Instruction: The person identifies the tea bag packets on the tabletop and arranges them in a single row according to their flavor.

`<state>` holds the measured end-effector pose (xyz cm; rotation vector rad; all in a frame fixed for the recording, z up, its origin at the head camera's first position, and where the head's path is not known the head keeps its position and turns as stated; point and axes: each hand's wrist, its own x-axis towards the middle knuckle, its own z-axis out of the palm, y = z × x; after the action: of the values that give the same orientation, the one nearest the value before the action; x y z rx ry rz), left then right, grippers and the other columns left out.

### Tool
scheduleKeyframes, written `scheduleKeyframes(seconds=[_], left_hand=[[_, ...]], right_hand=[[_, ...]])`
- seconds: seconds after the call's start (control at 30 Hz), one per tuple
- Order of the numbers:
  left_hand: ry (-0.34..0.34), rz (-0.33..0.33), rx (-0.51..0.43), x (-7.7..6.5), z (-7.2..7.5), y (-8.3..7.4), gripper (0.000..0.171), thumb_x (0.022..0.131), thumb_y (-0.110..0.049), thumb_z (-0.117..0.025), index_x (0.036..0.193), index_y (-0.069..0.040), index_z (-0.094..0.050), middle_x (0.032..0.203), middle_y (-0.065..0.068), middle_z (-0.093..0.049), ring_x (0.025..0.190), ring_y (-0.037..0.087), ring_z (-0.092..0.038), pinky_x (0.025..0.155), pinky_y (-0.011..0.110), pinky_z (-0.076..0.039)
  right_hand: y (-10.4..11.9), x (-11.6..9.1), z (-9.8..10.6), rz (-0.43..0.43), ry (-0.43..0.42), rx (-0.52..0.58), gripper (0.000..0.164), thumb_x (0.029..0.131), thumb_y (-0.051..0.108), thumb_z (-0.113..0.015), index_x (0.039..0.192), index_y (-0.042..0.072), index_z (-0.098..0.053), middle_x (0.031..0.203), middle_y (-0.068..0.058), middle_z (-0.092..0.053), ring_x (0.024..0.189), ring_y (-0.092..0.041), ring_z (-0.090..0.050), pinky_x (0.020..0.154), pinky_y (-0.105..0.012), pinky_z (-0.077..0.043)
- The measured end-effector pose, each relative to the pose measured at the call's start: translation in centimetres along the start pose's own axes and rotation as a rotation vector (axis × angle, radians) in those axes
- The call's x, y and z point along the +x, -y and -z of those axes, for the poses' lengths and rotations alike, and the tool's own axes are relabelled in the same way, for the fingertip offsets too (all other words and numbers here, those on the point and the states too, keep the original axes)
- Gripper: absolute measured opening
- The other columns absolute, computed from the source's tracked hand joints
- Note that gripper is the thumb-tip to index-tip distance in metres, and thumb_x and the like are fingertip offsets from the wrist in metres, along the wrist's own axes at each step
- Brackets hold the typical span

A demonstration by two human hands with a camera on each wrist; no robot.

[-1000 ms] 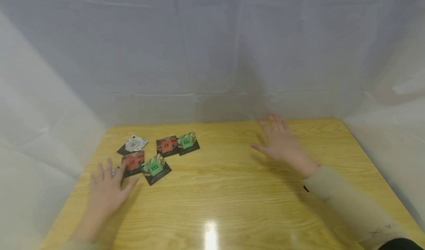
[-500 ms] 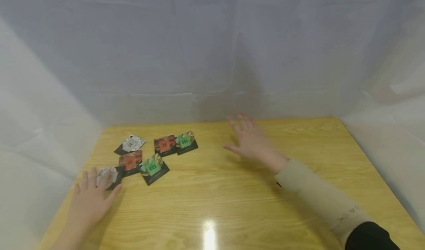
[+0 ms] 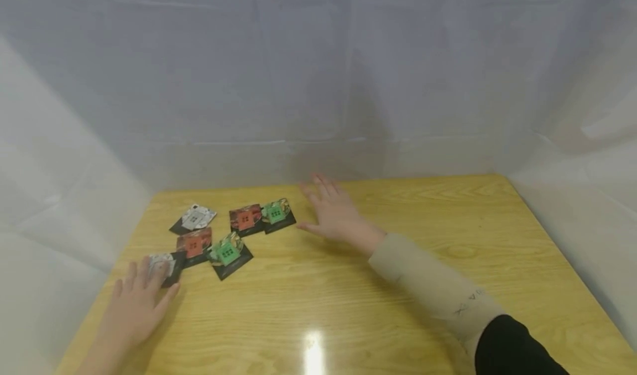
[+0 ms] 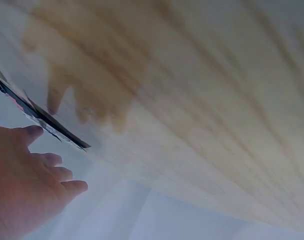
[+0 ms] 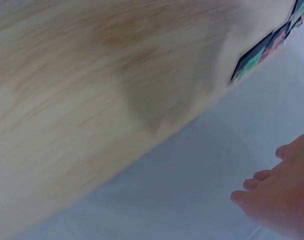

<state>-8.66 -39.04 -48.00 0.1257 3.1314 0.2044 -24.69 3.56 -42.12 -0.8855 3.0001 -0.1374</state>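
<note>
Covering part of the near white card (image 3: 173, 271) in the head view, the left hand (image 3: 130, 311) grasps nothing, its fingers loose and apart; whether its fingertips touch the card, I cannot tell. That card lies flat toward the left side of the wooden table (image 3: 318, 275), the nearest to the person of 6 dark-edged cards. Just beyond it, edges meeting, is the near red card (image 3: 195, 246), and the near green card (image 3: 229, 255) adjoins that on the right, turned at an angle. The far white card (image 3: 196, 218) lies behind the near red card. Toward the table's back edge, the far red card (image 3: 246, 219) and the far green card (image 3: 277, 215) meet side by side. The right hand (image 3: 335, 217), released and empty, hangs just right of the far green card, fingers and thumb extended. A beige sleeve (image 3: 428, 289) ends at its wrist, with a black sleeve (image 3: 512, 350) farther up the arm. Pale sheeting (image 3: 318, 76) rises behind the table.
</note>
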Motion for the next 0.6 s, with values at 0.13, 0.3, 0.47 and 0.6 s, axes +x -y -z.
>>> scheduleKeyframes(seconds=[0.13, 0.3, 0.47, 0.6], left_hand=[[0.033, -0.006, 0.007, 0.2, -0.1, 0.0, 0.074, 0.113, -0.05, -0.039, 0.157, 0.01, -0.04, 0.164, 0.047, -0.016, 0.15, 0.071, -0.015, 0.117, 0.087, -0.015], [0.046, -0.053, 0.01, 0.2, -0.3, 0.0, 0.076, 0.114, -0.045, -0.039, 0.158, 0.017, -0.031, 0.164, 0.047, -0.018, 0.15, 0.068, -0.019, 0.118, 0.084, -0.02], [0.058, -0.078, -0.054, 0.0, -0.7, -0.1, 0.079, 0.115, -0.041, -0.038, 0.158, 0.022, -0.018, 0.163, 0.049, -0.015, 0.15, 0.068, -0.019, 0.122, 0.08, -0.018], [0.048, -0.096, -0.071, 0.0, -1.1, -0.1, 0.083, 0.115, -0.042, -0.04, 0.158, 0.024, -0.014, 0.164, 0.049, -0.011, 0.15, 0.069, -0.017, 0.131, 0.068, -0.005]], right_hand=[[1.2, 1.2, -0.6, 0.012, 0.009, 0.009, 0.098, 0.102, 0.071, -0.05, 0.173, 0.017, -0.009, 0.179, -0.02, -0.007, 0.168, -0.036, -0.006, 0.138, -0.052, -0.01], [2.4, 2.3, -1.1, 0.047, 0.037, -0.013, 0.097, 0.103, 0.072, -0.048, 0.173, 0.017, -0.009, 0.18, -0.019, -0.008, 0.168, -0.036, -0.008, 0.138, -0.052, -0.014], [3.3, 3.2, -1.5, 0.106, 0.054, -0.023, 0.095, 0.104, 0.071, -0.046, 0.173, 0.018, -0.009, 0.18, -0.018, -0.008, 0.168, -0.035, -0.009, 0.138, -0.05, -0.016], [3.8, 3.7, -1.8, 0.154, 0.071, -0.044, 0.093, 0.105, 0.071, -0.044, 0.173, 0.017, -0.011, 0.18, -0.017, -0.008, 0.168, -0.033, -0.01, 0.139, -0.047, -0.014]])
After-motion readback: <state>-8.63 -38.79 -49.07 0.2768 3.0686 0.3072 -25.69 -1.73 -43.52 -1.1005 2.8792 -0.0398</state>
